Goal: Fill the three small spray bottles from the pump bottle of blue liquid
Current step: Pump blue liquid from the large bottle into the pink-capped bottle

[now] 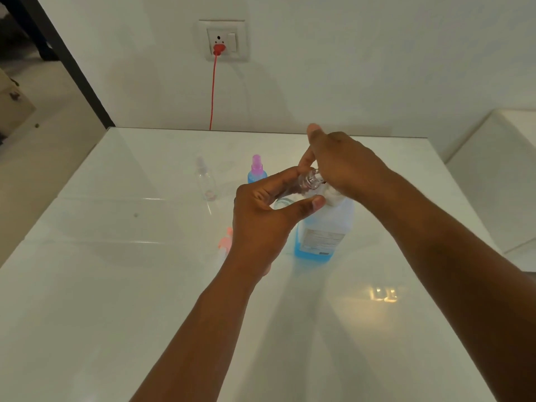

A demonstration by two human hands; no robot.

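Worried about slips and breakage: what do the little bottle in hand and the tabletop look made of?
The small bottle held by the left hand looks like clear thin plastic, though glass cannot be ruled out: you see straight through it. The tabletop looks like glossy white glass or lacquer; it mirrors light and shadows sharply.

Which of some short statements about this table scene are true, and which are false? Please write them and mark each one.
1. The left hand holds a clear small bottle at the pump bottle. True.
2. The purple-capped spray bottle holds blue liquid. True.
3. The right hand rests flat on the table. False: it is up on the pump head.
4. The wall cable is green. False: it is red.
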